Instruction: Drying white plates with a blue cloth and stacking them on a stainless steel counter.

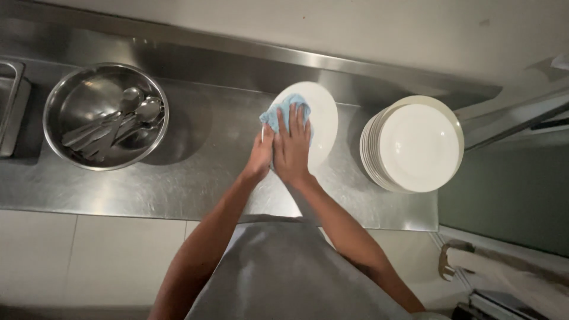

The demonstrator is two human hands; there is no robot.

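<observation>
Mid-wipe on one white plate (317,118): it sits on the steel counter (195,172), about centre frame, close to the back splash. Right hand (291,148) lies flat, fingers spread, pressing a light blue cloth (284,112) onto the plate's left half; not a closed grip, the palm pins the cloth down. Left hand (261,155) is tucked against the plate's near-left rim, partly under the right hand, so I cannot tell whether its fingers close on the rim or just brace it. Plate's right half is uncovered and looks clean, no visible residue, but wet or dry is not readable from here. Stack of white plates (418,145) stands just right of it, apart, untouched by either hand; whether that stack is finished or pending is not clear. Steel bowl (59,112) at far left holds a bundle of spoons (127,115), well away from both hands, not being handled. Judgement: one plate in progress, cutlery not yet touched.
</observation>
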